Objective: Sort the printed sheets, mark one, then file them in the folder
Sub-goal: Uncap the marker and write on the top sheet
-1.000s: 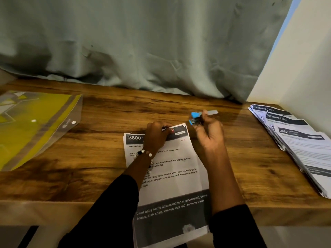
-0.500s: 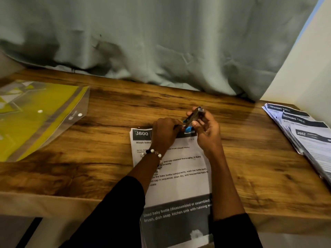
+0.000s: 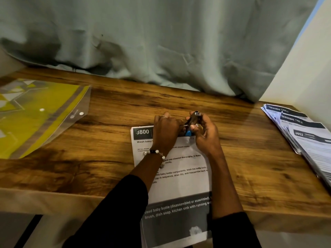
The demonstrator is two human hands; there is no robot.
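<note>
A stack of printed sheets (image 3: 180, 178) headed "3800" lies in the middle of the wooden table (image 3: 107, 158), its lower end hanging over the front edge. My left hand (image 3: 166, 131) is curled on the stack's top edge and grips it. My right hand (image 3: 206, 138) holds a small blue and metal stapler (image 3: 194, 118), tilted, with its blue end down at the sheets' top right corner. The two hands touch there, and the corner itself is hidden. A yellow transparent snap folder (image 3: 35, 119) lies flat at the left.
A fanned pile of more printed sheets (image 3: 304, 138) lies along the table's right edge beside a pale wall (image 3: 304, 68). A grey-green curtain (image 3: 161, 42) hangs behind the table and rests on its back edge.
My right hand has brought the stapler from just beyond the sheets in to the top right corner and tilted it upright. My left hand stays on the top edge.
</note>
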